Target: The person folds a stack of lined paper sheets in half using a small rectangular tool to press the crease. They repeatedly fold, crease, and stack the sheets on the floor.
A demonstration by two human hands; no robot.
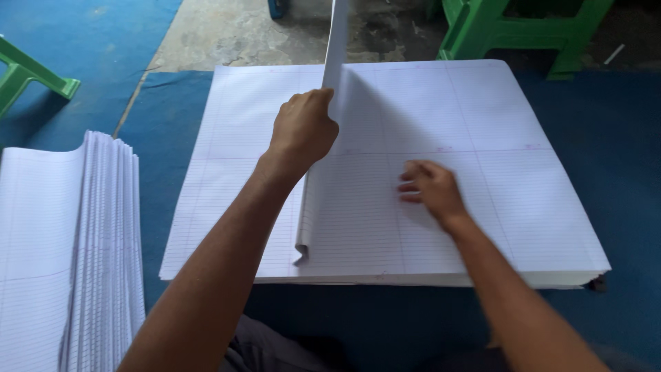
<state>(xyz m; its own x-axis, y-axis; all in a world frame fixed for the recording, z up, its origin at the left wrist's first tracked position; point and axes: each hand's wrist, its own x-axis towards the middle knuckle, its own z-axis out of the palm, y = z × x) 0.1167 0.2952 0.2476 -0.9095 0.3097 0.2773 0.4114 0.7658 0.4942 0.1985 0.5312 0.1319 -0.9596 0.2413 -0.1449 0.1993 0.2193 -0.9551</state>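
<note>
At frame centre the left hand [303,131] pinched a lifted ruled sheet [335,48] standing on edge, its long axis running top to bottom, while the right hand [430,189] pressed flat, fingers together, on the paper stack [496,117] just right of it.

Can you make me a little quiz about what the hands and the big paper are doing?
1. True or false: the left hand lifts a lined sheet up on its edge.
2. Where does the right hand rest?
A. flat on the big paper stack
B. on the green stool
C. on the side pile
3. Fill in: the mat under the paper is ____.

Key: 1 true; 2 A; 3 blue.
</note>
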